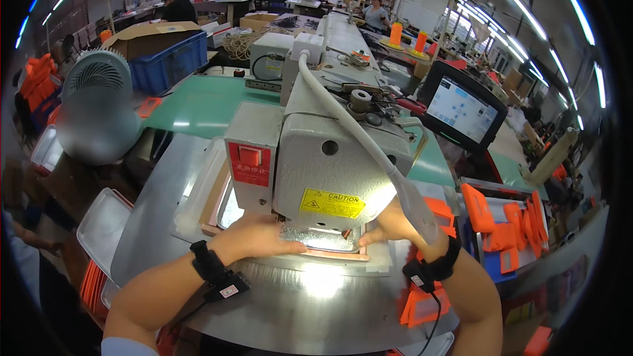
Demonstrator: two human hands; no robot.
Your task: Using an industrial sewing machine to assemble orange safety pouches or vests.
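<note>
Below the head of a large grey industrial sewing machine (pixel 330 178) lies a shiny, clear-looking sheet (pixel 323 240) in a flat template with a pinkish-brown edge (pixel 336 256). My left hand (pixel 260 236) rests at the sheet's left end, its thumb stretched along the near side. At the right end is my right hand (pixel 389 224), its thumb pointing inward beside the sheet. Both hands look open and pressed down flat; the machine head and its hose hide some of the fingers. A bright lamp lights the area between them.
A touchscreen panel (pixel 461 105) stands right of the machine. Orange pieces (pixel 504 237) fill a tray on the right. At left are a grey fan (pixel 99 105), a blue crate (pixel 171 59) and a stack of silvery-topped pieces (pixel 105 224). Other people are farther off.
</note>
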